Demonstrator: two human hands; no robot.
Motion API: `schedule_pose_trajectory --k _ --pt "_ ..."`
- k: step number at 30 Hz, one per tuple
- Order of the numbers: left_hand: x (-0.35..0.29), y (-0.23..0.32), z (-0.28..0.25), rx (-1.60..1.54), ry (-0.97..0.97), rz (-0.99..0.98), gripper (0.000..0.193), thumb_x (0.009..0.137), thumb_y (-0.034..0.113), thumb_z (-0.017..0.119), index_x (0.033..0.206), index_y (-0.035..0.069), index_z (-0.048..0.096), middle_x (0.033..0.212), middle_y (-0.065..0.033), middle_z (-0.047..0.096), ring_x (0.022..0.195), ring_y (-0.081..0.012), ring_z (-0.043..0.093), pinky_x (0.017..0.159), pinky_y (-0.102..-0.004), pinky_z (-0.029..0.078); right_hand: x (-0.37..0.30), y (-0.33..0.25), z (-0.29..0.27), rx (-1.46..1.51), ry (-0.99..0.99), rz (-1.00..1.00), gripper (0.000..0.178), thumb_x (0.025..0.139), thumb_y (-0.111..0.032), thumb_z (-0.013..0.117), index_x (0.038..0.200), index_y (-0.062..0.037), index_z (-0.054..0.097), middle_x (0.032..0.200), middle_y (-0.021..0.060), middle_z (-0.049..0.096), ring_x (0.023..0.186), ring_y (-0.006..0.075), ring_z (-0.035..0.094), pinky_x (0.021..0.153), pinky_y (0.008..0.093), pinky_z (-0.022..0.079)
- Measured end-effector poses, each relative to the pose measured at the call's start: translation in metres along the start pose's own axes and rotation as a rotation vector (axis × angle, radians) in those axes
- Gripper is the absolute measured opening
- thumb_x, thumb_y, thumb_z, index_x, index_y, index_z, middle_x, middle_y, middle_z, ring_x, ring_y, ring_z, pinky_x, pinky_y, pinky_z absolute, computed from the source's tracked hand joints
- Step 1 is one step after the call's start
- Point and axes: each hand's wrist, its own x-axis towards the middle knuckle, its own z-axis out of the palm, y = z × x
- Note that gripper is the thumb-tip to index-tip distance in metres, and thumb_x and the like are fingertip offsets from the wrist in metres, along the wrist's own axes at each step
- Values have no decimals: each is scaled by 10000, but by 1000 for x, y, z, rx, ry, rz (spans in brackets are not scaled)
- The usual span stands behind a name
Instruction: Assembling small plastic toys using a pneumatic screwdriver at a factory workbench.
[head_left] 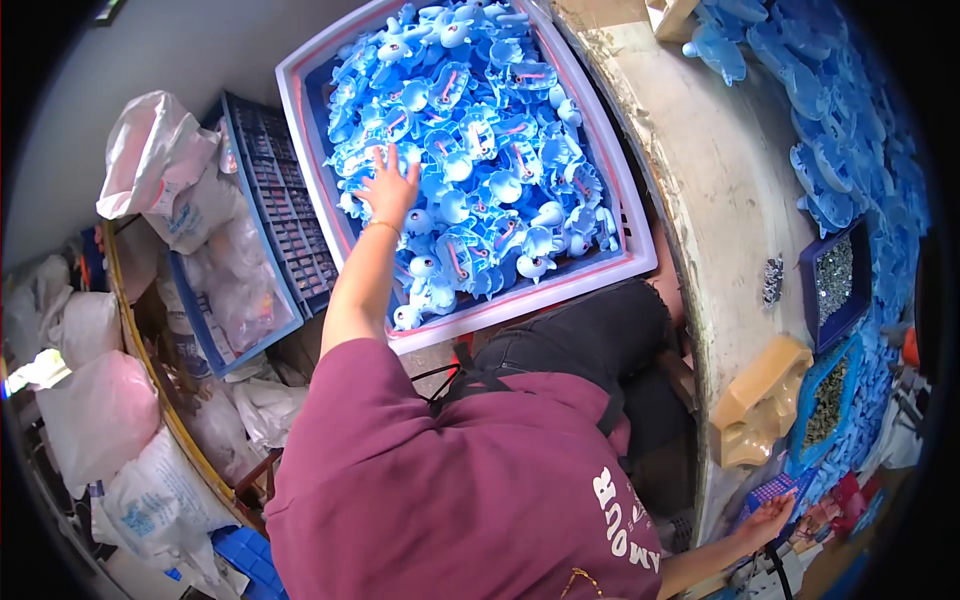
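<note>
My left hand (pixel 388 190) reaches over a large white crate (pixel 590 268) heaped with blue plastic toy shell halves (pixel 455 165), some with pink strips inside. Its fingers are spread on the left part of the heap, and nothing shows gripped in them. Far off at the lower right, my right hand (pixel 768 520) is beside a small purple basket (pixel 775 490) at the workbench. Its fingers are curled together; whatever they hold, if anything, is too small to make out.
Along the worn workbench (pixel 740 200) are a dark tray of silvery small parts (pixel 835 275), a blue tray of small metal pieces (pixel 828 400), a tan moulded block (pixel 760 400) and more blue shells (pixel 830 130). Left are a compartment crate (pixel 285 200) and plastic bags (pixel 100 390).
</note>
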Motion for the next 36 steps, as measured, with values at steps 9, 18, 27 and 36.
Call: schedule_pose_trajectory --k 9,18,27,36 --pt "4 90 23 24 237 592 695 916 366 678 1538 245 393 1646 -108 271 1492 -403 267 1163 -638 232 -46 -32 57 -95 -46 3 225 1033 -225 575 1129 -35 647 897 -27 596 779 53 516 696 206 414" --pt "169 184 -25 324 322 593 494 953 165 573 1429 269 492 1641 -71 291 1484 -430 279 1125 -678 287 -193 -74 290 -920 -1055 -766 521 777 -32 751 1273 11 600 1373 209 574 1293 392 532 1093 465 403" --pt "241 226 -33 68 252 352 831 926 191 619 1606 376 179 1686 -4 194 1400 -561 344 987 -720 430 -184 -42 356 -1121 -1226 -888 604 885 -16 593 1467 45 441 1546 236 407 1444 431 369 1159 471 349" --pt "244 184 -18 358 308 441 503 1010 146 455 1439 408 473 1440 -32 520 1255 -339 528 860 -555 530 -176 -44 358 -1065 -1275 -772 493 910 24 542 1401 65 525 1509 249 462 1429 446 396 1152 481 348"
